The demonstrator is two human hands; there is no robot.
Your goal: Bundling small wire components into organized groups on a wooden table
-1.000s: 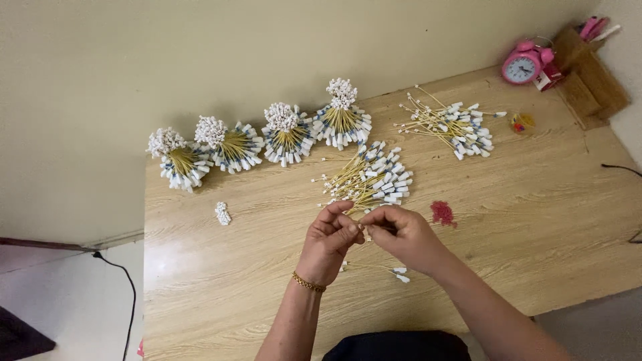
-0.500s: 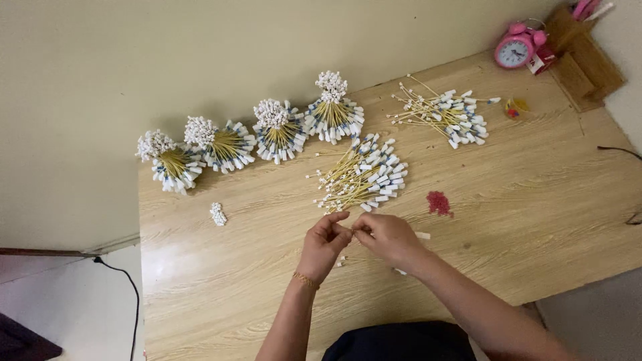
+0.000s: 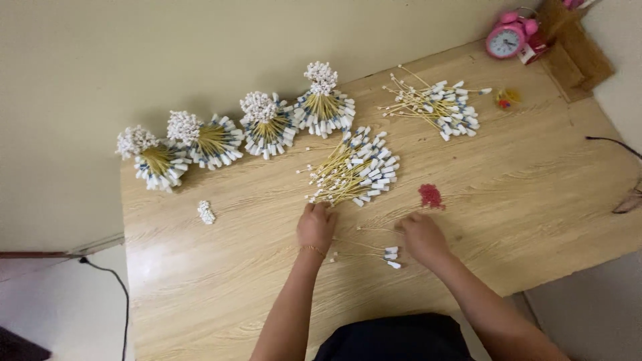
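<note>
Four tied bundles [image 3: 267, 124] done at the wall; my left hand [image 3: 315, 226] curled at the loose pile [image 3: 354, 168], right hand [image 3: 420, 237] fingers spread flat over stray sticks [image 3: 374, 253]; second pile [image 3: 435, 103] untouched.

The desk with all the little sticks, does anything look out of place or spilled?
Mostly tidy. A small white clump lies alone, apart from the four tied bundles, and a few stray sticks lie between the left hand and right hand.
</note>
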